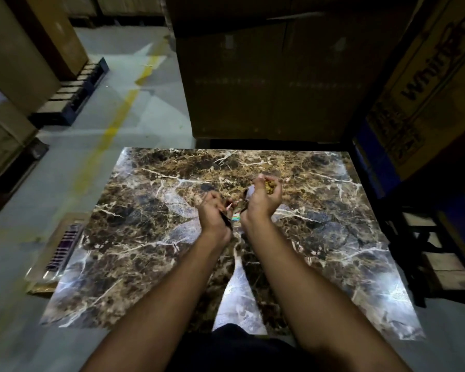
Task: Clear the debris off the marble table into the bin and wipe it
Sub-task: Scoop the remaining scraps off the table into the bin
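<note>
The brown marble table [151, 259] with white veins fills the middle of the head view. Above its centre my right hand [263, 200] is cupped palm up and holds a clump of yellowish debris [269, 186] and a bit of pale paper. My left hand [214, 210] is just to its left, fingers curled round dark scraps, with a thin dark strip along its wrist. A small colourful scrap [236, 217] shows between the two wrists. No bin is in view.
Large cardboard boxes [266, 84] stand right behind the table and at the right [424, 84]. A flat box with a striped item [62, 245] lies on the floor at the table's left edge. Grey floor with a yellow line [113, 124] runs left.
</note>
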A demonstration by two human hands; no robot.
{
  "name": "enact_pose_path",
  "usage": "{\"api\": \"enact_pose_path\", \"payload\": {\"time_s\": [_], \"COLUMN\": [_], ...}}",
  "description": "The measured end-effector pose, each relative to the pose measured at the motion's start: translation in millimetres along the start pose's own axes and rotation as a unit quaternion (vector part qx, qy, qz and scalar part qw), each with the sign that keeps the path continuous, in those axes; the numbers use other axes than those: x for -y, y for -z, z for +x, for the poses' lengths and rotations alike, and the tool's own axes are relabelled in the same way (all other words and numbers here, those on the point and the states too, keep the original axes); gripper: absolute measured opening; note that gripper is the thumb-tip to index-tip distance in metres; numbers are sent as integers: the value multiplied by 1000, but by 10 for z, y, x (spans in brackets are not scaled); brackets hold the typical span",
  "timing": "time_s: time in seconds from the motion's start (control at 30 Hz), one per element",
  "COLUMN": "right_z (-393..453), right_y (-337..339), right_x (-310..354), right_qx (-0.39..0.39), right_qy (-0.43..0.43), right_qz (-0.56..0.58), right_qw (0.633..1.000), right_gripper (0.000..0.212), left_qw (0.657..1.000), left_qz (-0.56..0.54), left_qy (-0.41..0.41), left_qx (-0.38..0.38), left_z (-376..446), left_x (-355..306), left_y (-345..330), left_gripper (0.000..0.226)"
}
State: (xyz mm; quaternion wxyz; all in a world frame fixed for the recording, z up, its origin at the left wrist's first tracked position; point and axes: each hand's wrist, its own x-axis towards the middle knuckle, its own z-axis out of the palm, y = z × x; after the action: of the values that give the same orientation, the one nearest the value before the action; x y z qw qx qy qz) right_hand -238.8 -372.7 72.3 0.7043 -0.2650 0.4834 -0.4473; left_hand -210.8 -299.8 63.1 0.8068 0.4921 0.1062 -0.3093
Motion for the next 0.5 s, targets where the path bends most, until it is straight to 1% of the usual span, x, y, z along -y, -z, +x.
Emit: {"api": "enact_pose_path", "payload": {"time_s": [0.07, 0.13, 0.17, 0.23, 0.3, 0.37, 0.4, 0.47, 0.5], "right_z": [-130, -223, -268, -364, -461, -567, -637, -795, -888], "right_y": [-82, -119, -125, -119, -104, -86, -82, -91, -100], "right_x": [-26, -50, -58, -97, -183, -287, -343, -470, -539], "right_qx": [3, 8, 25, 80, 150, 203, 230, 286, 312], "right_qy": [27, 72, 93, 140, 172, 172, 161, 118, 93], "right_qz": [-7, -40, -59, -110, -154, -176, -179, -173, -172], "right_qw": [1000, 997, 994, 981, 961, 948, 943, 935, 930], "right_gripper": [11, 11, 11, 12, 14, 10, 7, 5, 8], "left_qw": [999, 999, 999, 998, 996, 988, 982, 972, 967], "left_qz": [-27, -29, -20, 0, 11, 38, 52, 60, 64], "left_qy": [-16, -39, -46, -60, -92, -153, -180, -213, -224], "left_qx": [-13, -14, -13, 4, 14, -2, -28, -83, -104], "left_z": [-96, -164, -170, -146, -124, -165, -190, -260, -285], "left_x": [27, -17, -44, -71, -88, -147, -193, -322, -384], "left_y": [-100, -129, -108, -10, 113, 204, 262, 392, 482], "left_gripper": [27, 22, 17, 16, 22, 25, 25, 23, 23]}}
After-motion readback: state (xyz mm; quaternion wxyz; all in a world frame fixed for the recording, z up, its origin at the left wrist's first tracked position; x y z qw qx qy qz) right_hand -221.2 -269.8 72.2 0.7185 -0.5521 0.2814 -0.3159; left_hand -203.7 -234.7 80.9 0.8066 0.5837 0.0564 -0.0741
